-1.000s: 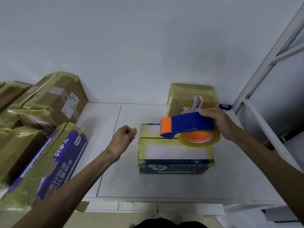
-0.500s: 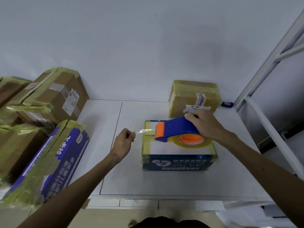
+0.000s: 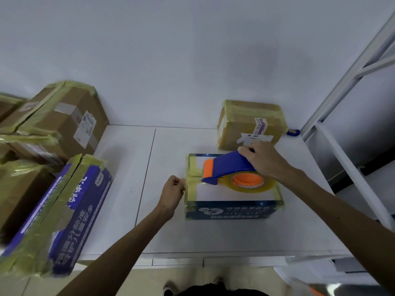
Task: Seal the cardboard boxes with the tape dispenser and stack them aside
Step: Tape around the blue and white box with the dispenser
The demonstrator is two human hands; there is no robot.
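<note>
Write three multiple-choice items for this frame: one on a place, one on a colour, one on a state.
1. Where is the tape dispenser?
A. under the box
B. over the blue-and-white box
C. in the left hand

2. What colour is the roll's core?
A. orange
B. green
C. white

3. What is the left hand doing?
A. lying flat and open
B. gripping the dispenser
C. pinching the tape end at the box's left edge

Key: B, the right hand holds it above that box's top; A, orange shows inside the clear roll; C, its fingers curl right beside the left edge.
</note>
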